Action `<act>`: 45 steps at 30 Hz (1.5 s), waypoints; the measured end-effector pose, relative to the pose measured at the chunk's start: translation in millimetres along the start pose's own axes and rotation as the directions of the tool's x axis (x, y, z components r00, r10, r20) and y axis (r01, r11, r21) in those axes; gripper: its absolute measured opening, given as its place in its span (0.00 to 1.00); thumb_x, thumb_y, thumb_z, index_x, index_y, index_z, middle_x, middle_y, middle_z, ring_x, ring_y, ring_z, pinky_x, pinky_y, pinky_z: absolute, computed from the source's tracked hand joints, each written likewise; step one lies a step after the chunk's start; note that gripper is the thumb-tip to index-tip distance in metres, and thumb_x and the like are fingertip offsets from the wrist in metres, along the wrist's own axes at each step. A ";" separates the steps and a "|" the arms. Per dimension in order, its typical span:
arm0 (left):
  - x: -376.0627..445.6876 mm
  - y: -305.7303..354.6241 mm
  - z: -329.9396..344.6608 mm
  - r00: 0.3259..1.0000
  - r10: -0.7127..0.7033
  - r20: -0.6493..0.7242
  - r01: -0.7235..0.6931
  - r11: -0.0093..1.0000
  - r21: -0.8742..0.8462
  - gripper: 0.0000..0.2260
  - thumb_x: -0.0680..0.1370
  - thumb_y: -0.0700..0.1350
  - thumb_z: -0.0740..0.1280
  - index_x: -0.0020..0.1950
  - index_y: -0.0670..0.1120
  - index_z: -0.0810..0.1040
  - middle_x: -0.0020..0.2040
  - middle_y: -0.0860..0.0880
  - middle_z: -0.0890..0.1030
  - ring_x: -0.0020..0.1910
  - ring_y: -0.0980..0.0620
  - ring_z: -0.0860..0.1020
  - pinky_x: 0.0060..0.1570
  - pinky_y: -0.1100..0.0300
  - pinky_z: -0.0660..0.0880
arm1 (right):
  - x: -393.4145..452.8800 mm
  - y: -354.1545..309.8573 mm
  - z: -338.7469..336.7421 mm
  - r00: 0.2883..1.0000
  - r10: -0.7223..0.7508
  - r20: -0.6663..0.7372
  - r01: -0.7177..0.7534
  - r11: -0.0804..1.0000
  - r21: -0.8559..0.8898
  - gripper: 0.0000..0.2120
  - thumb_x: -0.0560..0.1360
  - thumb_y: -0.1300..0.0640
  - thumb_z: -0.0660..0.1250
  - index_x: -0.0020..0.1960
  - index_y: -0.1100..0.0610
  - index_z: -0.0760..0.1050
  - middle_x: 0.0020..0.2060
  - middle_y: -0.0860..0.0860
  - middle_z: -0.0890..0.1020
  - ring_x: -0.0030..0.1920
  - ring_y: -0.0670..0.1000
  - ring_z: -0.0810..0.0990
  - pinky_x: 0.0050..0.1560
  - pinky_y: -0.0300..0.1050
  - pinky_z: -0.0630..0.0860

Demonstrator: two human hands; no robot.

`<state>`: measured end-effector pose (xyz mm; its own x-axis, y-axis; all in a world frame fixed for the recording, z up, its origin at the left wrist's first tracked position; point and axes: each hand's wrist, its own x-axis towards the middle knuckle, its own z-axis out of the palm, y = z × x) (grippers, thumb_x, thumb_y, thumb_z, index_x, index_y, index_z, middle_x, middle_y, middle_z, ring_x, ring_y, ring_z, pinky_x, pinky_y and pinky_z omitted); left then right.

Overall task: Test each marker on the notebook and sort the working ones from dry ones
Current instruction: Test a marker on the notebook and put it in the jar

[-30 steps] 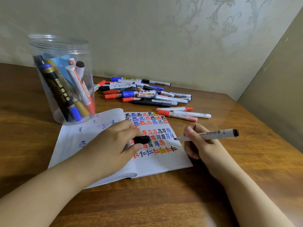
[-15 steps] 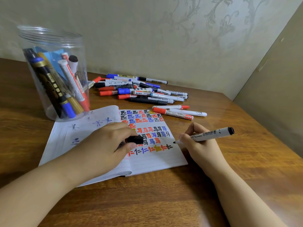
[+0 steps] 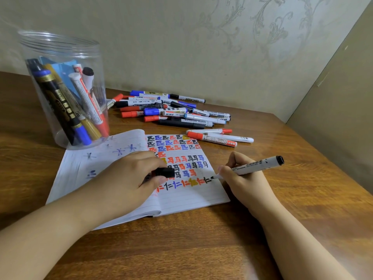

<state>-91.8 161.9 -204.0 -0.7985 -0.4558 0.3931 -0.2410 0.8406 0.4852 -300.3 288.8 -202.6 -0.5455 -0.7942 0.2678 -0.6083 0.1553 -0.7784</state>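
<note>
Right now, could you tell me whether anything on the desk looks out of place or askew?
Nothing is damaged or spilled. The loose markers lie in a jumbled, crisscrossed pile behind the notebook, unlike those standing in the clear jar.

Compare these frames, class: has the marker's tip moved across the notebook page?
Yes. The marker tip went from right of the top rows down to the bottom row of marks on the notebook.

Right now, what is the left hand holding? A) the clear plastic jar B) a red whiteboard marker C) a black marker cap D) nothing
C: the left hand rests on the open lined notebook and pinches a short black marker cap, while the right hand holds the uncapped white-barrelled marker with its tip at the page.
</note>
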 end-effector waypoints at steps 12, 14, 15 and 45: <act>-0.5 0.9 -1.0 1.000 -0.019 0.014 0.019 1.000 -0.002 0.09 0.76 0.49 0.63 0.55 0.53 0.77 0.42 0.62 0.72 0.49 0.67 0.69 0.44 0.74 0.66 | -0.8 -1.9 -1.8 0.992 0.095 -0.086 -0.081 0.985 0.152 0.12 0.74 0.59 0.67 0.35 0.57 0.66 0.24 0.47 0.70 0.23 0.41 0.65 0.23 0.34 0.62; 0.0 2.5 -2.4 1.000 -0.028 0.001 0.028 0.999 -0.019 0.09 0.76 0.49 0.64 0.55 0.52 0.77 0.43 0.62 0.73 0.50 0.66 0.69 0.44 0.73 0.66 | -1.6 -9.5 -1.9 0.988 0.117 -0.101 -0.088 0.964 0.251 0.11 0.73 0.58 0.69 0.37 0.57 0.68 0.25 0.47 0.72 0.23 0.42 0.66 0.24 0.36 0.63; 0.5 3.1 -3.3 0.999 -0.037 -0.014 0.036 0.999 -0.037 0.09 0.76 0.48 0.64 0.55 0.52 0.78 0.43 0.62 0.73 0.50 0.66 0.69 0.44 0.74 0.67 | -1.8 -16.3 -2.1 0.991 0.107 -0.079 -0.078 0.949 0.306 0.10 0.72 0.58 0.70 0.37 0.57 0.69 0.25 0.46 0.73 0.24 0.43 0.66 0.26 0.37 0.64; 2.7 5.3 -28.2 0.969 -0.117 -0.219 0.090 0.987 -0.130 0.09 0.74 0.44 0.68 0.53 0.51 0.80 0.43 0.59 0.77 0.51 0.64 0.71 0.46 0.70 0.69 | 21.2 -78.1 64.8 0.980 -0.025 0.200 -0.132 0.670 0.730 0.16 0.76 0.64 0.63 0.32 0.54 0.64 0.22 0.46 0.63 0.23 0.45 0.58 0.26 0.37 0.58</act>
<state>-79.7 156.9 -178.3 -0.6248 -0.6038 0.4950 -0.2381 0.7511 0.6158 -227.0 221.8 -172.9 -0.4039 -0.8992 0.1681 0.0852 -0.2200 -0.9718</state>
